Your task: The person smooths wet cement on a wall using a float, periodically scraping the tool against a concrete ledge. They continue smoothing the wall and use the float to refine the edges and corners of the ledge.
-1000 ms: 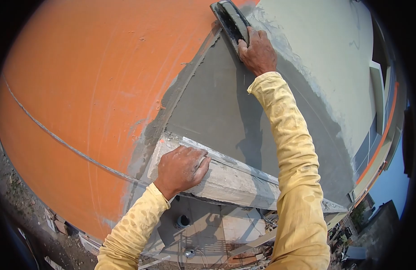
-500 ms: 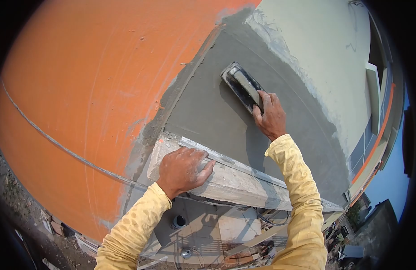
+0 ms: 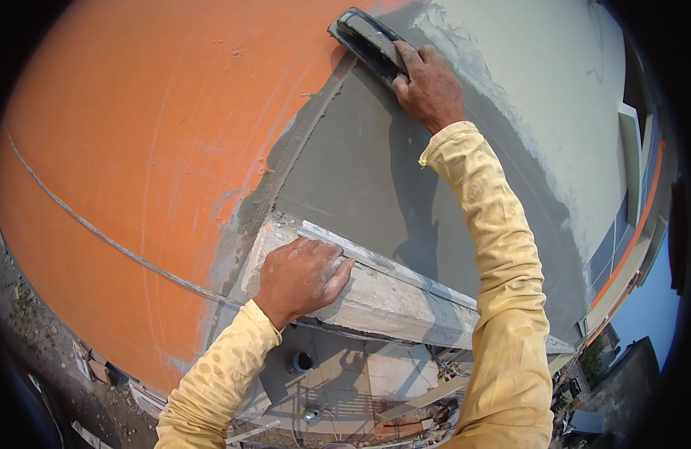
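My right hand (image 3: 433, 88) is closed around the near end of a black plastering float (image 3: 366, 37) with a grey, mortar-smeared handle. The float is at the upper corner of the grey plaster patch (image 3: 353, 150), its far end over the border with the orange wall (image 3: 151, 150). Lower down, my left hand (image 3: 299, 278) grips the rough concrete ledge (image 3: 390, 308), fingers curled at its top edge and thumb to the right. The fingertips are hidden. Beside that hand, a pale straight strip (image 3: 405, 271) runs along the ledge where it meets the plaster.
A pale wall (image 3: 547, 97) borders the plaster on the right. A grey cable (image 3: 121, 249) stretches across the orange wall to the ledge. Far below are a dark bucket (image 3: 302, 363), a tiled floor and scattered rubble (image 3: 50, 359).
My right hand has carried the float up and left across the plaster, from its middle to the upper corner. My left hand remains on the ledge.
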Available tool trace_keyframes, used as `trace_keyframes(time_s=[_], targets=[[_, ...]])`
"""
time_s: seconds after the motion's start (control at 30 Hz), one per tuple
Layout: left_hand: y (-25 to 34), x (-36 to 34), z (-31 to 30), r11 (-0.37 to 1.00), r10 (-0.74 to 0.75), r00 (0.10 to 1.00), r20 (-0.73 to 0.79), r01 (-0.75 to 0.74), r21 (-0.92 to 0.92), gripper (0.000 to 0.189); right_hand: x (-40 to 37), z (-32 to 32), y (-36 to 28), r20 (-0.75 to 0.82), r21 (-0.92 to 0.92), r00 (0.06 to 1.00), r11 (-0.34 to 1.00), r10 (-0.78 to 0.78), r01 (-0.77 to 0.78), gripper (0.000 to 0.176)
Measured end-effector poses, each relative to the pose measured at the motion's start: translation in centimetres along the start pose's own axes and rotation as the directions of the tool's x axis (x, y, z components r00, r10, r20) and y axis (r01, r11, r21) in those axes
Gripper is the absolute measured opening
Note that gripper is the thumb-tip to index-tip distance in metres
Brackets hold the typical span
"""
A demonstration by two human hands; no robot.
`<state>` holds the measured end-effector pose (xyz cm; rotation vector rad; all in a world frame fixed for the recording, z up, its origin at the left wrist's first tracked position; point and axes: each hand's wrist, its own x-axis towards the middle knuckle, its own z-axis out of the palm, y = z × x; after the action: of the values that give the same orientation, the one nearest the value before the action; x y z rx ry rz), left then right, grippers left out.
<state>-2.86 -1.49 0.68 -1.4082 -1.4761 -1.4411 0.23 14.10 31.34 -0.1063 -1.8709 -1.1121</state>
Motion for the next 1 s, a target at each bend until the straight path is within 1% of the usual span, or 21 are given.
trace_keyframes(time_s=[0.03, 0.1, 0.17, 0.2, 0.27, 0.3, 0.37, 0.43, 0.5, 0.57, 0.63, 0.7, 0.73, 0.8, 0.83, 0.9, 0.93, 1.0], targets=[[0.0, 0.0, 0.0, 1.000, -0.004, 1.000, 0.007, 0.004, -0.005, 0.025, -1.5, -0.6, -0.3, 0.068, 0.014, 0.997, 0.999, -0.039, 0.038, 0.053], [0.1, 0.2, 0.0, 1.000, -0.020, 1.000, 0.018, 0.020, -0.014, 0.030, -5.1, -2.1, -0.3, 0.179, 0.061, 0.981, 0.996, -0.077, 0.067, 0.054], [0.2, 0.1, 0.1, 0.999, -0.031, 0.999, 0.028, 0.031, -0.021, 0.031, -9.1, -2.9, 0.9, 0.279, 0.067, 0.951, 0.990, -0.137, 0.123, 0.055], [0.2, 0.1, 0.0, 0.999, -0.039, 0.999, 0.037, 0.039, -0.023, 0.031, -10.8, -3.5, 1.6, 0.275, 0.068, 0.952, 0.990, -0.137, 0.122, 0.055], [0.5, 0.1, -0.1, 1.000, -0.030, 0.999, 0.040, 0.031, -0.007, 0.032, -12.8, -4.3, 2.9, 0.379, 0.047, 0.892, 0.968, -0.247, 0.248, 0.058], [0.6, 0.1, 0.0, 1.000, -0.024, 0.999, 0.049, 0.024, 0.000, 0.032, -12.2, -4.5, 2.6, 0.375, 0.048, 0.893, 0.967, -0.248, 0.249, 0.058], [0.6, 0.2, 0.2, 1.000, -0.020, 0.999, 0.039, 0.020, 0.009, 0.031, -11.1, -4.6, 2.5, 0.180, 0.106, 0.975, 0.988, -0.130, 0.112, 0.059], [0.5, 0.0, 0.2, 0.999, -0.026, 0.999, 0.037, 0.025, 0.021, 0.030, -7.8, -4.1, 1.5, 0.049, 0.123, 0.995, 0.989, -0.084, 0.077, 0.058], [0.3, 0.0, 0.3, 0.999, -0.013, 0.999, 0.037, 0.012, 0.029, 0.030, -4.4, -3.1, 0.3, 0.056, 0.056, 0.998, 0.998, -0.031, 0.028, 0.058], [0.4, 0.1, 0.0, 0.999, -0.024, 0.998, 0.061, 0.022, 0.045, 0.030, -1.7, -1.2, -0.5, 0.037, 0.034, 0.999, 0.999, -0.033, 0.032, 0.058], [0.4, 0.2, -0.1, 0.997, -0.034, 0.996, 0.084, 0.028, 0.066, 0.030, -1.3, -0.5, -1.1, 0.013, 0.015, 0.999, 0.999, -0.034, 0.034, 0.058], [0.3, 0.2, -0.1, 0.998, -0.028, 0.996, 0.083, 0.023, 0.054, 0.033, -1.8, -0.2, -1.8, 0.088, 0.023, 0.992, 0.995, -0.094, 0.092, 0.059], [0.2, 0.3, -0.2, 0.998, -0.038, 0.996, 0.083, 0.033, 0.057, 0.033, -2.6, -0.2, -2.1, 0.090, 0.031, 0.991, 0.995, -0.099, 0.097, 0.059], [0.4, 0.3, -0.3, 0.998, -0.045, 0.993, 0.110, 0.040, 0.045, 0.033, -5.9, -1.0, -2.0, 0.240, 0.058, 0.948, 0.978, -0.208, 0.200, 0.060], [0.4, 0.4, -0.2, 0.998, -0.053, 0.992, 0.113, 0.048, 0.041, 0.033, -7.6, -1.5, -1.8, 0.248, 0.063, 0.945, 0.977, -0.212, 0.202, 0.060], [0.4, 0.3, -0.3, 0.997, -0.065, 0.990, 0.126, 0.060, 0.046, 0.035, -11.0, -2.9, -1.1, 0.406, 0.144, 0.846, 0.938, -0.347, 0.316, 0.061], [0.6, 0.2, -0.2, 0.997, -0.068, 0.990, 0.124, 0.063, 0.045, 0.035, -12.2, -3.6, -0.5, 0.406, 0.145, 0.844, 0.937, -0.350, 0.319, 0.061], [0.7, 0.3, 0.1, 0.998, -0.055, 0.994, 0.098, 0.053, 0.025, 0.037, -13.0, -4.7, 0.3, 0.452, 0.131, 0.803, 0.920, -0.388, 0.370, 0.061]])
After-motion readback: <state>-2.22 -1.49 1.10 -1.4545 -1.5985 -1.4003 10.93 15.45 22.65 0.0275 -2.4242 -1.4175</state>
